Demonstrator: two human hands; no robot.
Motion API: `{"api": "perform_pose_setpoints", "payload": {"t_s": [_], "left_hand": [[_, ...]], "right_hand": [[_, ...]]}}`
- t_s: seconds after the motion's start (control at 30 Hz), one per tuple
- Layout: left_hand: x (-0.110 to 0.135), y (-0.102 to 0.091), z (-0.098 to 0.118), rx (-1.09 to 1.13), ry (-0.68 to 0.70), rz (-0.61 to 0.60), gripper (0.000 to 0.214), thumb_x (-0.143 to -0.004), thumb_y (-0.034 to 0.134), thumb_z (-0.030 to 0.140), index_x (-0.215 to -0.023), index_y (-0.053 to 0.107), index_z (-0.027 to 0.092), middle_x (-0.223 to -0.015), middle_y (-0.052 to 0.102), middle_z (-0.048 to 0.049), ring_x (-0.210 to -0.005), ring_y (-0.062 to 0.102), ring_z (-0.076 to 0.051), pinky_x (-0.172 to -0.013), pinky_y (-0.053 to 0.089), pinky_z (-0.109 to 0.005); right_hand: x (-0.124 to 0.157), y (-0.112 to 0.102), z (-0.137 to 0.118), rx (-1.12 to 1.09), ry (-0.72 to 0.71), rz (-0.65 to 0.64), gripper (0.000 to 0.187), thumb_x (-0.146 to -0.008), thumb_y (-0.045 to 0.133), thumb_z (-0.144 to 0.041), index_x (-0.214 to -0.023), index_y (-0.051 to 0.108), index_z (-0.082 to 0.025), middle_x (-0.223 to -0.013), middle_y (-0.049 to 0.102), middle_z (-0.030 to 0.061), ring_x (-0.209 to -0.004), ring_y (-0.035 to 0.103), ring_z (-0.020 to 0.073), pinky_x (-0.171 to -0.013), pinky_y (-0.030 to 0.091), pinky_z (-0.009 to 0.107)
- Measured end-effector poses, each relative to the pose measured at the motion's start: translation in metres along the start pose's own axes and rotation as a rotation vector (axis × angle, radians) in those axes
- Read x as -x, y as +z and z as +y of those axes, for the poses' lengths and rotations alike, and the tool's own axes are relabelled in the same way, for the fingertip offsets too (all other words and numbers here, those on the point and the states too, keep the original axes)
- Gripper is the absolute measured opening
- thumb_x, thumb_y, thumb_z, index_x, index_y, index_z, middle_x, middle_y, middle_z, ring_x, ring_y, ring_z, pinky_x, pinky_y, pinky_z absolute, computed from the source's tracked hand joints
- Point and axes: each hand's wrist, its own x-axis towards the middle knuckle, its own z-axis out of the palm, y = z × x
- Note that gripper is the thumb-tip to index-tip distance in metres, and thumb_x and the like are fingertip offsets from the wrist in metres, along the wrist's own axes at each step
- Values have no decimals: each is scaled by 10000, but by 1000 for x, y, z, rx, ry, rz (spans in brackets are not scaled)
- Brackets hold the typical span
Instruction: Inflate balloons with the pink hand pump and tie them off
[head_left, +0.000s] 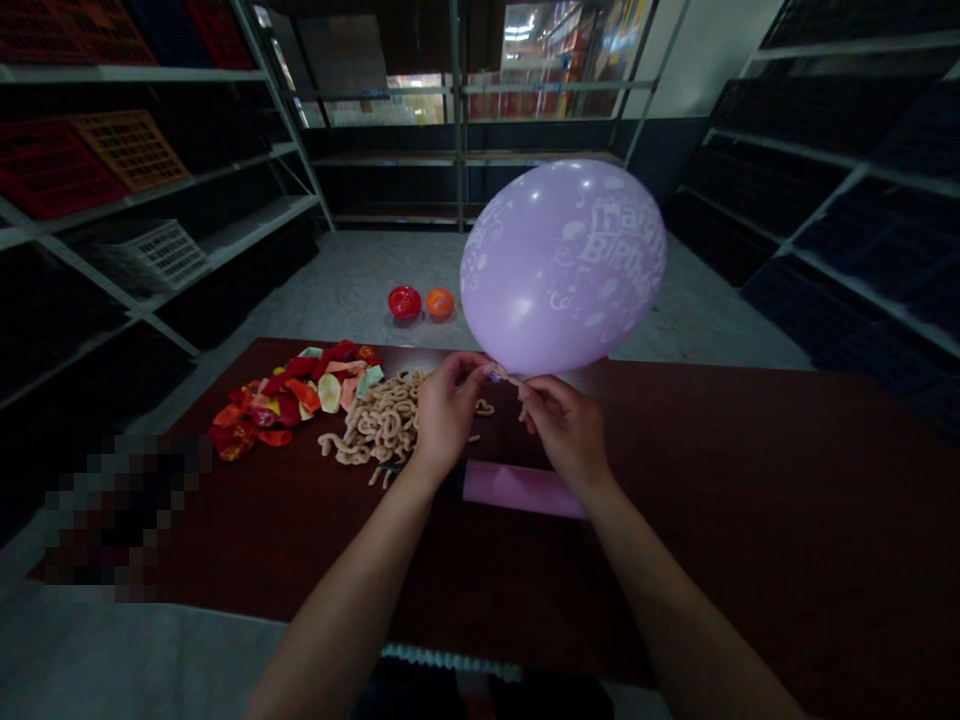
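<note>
An inflated purple balloon (559, 265) with white "Birthday" lettering floats above the table, its neck low between my two hands. My left hand (450, 408) is closed in a pinch at the neck of the balloon. With thumb and fingers together, my right hand (566, 425) grips a tan cord that runs across to the neck. Below the hands lies a pinkish-purple cylinder (517, 490), partly behind my right wrist. Beside my left hand is a heap of short curly tan cords (379, 420), some hidden by that hand.
Uninflated balloons (300, 390) in red, orange, yellow and green are piled at the left of the dark brown table (750, 480). Beyond it, round red (405, 302) and orange (440, 303) objects rest on the floor. Shelves with crates (127, 150) stand around.
</note>
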Motion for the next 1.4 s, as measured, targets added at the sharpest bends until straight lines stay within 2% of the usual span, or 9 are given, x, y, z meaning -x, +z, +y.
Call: {"api": "perform_pose_setpoints", "payload": {"t_s": [0.2, 0.3, 0.47, 0.57, 0.7, 0.87, 1.13, 1.27, 1.4], "left_hand": [[-5, 4, 9, 194, -89, 8, 228, -830, 655, 371, -912, 602, 166, -844, 684, -42, -741, 683, -164, -661, 580, -292], [-21, 15, 22, 199, -44, 36, 245, -828, 660, 374, -918, 598, 155, -878, 690, -51, -737, 697, -164, -646, 586, -285], [-98, 38, 31, 29, 116, 27, 201, -855, 639, 311, -947, 594, 138, -912, 689, -78, -721, 688, -150, -631, 569, -262], [-147, 49, 24, -177, 71, -67, 220, -862, 628, 225, -1052, 594, 118, -975, 703, -120, -767, 685, -163, -664, 545, -263], [-168, 48, 8, -440, -13, -157, 444, -826, 690, 244, -1236, 575, 120, -1142, 684, -167, -987, 665, -215, -823, 500, -293], [-141, 10, -6, -462, -62, -164, 301, -891, 564, 210, -1152, 630, 74, -1048, 711, -163, -862, 681, -198, -765, 499, -288], [-44, -102, -9, -536, -5, -38, 227, -886, 520, 203, -1048, 667, 142, -1071, 708, -94, -991, 643, -198, -914, 461, -296], [14, -146, -10, -584, 145, 95, 224, -879, 498, 173, -1040, 653, 153, -1098, 691, -99, -1033, 619, -210, -943, 443, -317], [61, -169, -16, -605, 144, 221, 223, -896, 478, 192, -1047, 633, 139, -1080, 673, -111, -997, 610, -212, -914, 446, -314]], "right_hand": [[-9, -4, 16, 37, -10, -30, 321, -927, 456, -470, -963, 643, -211, -714, 644, -11, -611, 604, 126, -617, 463, 249], [-15, -9, 21, 106, -22, 14, 324, -930, 435, -450, -1016, 636, -211, -793, 673, 5, -668, 626, 137, -660, 470, 261], [-15, -23, 16, 354, -68, 53, 269, -911, 420, -336, -998, 651, -227, -891, 709, 21, -713, 637, 153, -682, 465, 288], [0, -33, 5, 476, -145, -27, 257, -921, 401, -295, -966, 647, -238, -892, 706, 18, -757, 640, 165, -699, 469, 303], [39, -45, -7, 626, -262, -106, 217, -917, 417, -248, -916, 634, -241, -870, 688, 32, -832, 638, 205, -767, 482, 357], [89, -42, -8, 744, -382, -127, 227, -872, 517, -258, -1073, 622, -275, -1089, 678, 92, -1009, 625, 278, -867, 487, 444], [116, -5, 15, 890, -390, -105, 628, -822, 630, -373, -1398, 459, -191, -1316, 587, 150, -1221, 498, 307, -1096, 282, 500], [118, -6, 20, 953, -361, -63, 499, -878, 557, -324, -1358, 511, -197, -1251, 619, 147, -1145, 518, 304, -1049, 270, 484], [122, -12, 25, 959, -372, -3, 429, -894, 540, -358, -1296, 571, -208, -1249, 616, 144, -1121, 514, 304, -998, 293, 473]]}}
